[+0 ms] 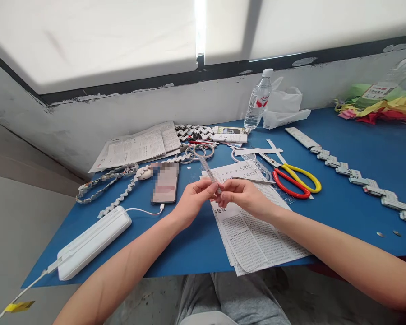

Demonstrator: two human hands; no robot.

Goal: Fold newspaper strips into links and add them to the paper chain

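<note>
A narrow folded strip of newspaper (208, 171) is pinched between the fingertips of both hands, slanting up and away from them. My left hand (198, 198) grips it from the left, and my right hand (240, 194) closes on its lower end. Below the hands lie printed newspaper sheets (253, 230), partly covered by my right forearm. To the right of my hands rest scissors (292, 180) with one red and one yellow handle. White paper strips (259, 151) lie by the blades.
A phone (165, 183) and a white power strip (94, 241) with cables are on the left. Stacked newspapers (138, 146) and woven paper chains (122, 194) lie behind. A water bottle (258, 99) stands beside a plastic bag (286, 108). A long folded-paper chain (343, 169) runs along the right.
</note>
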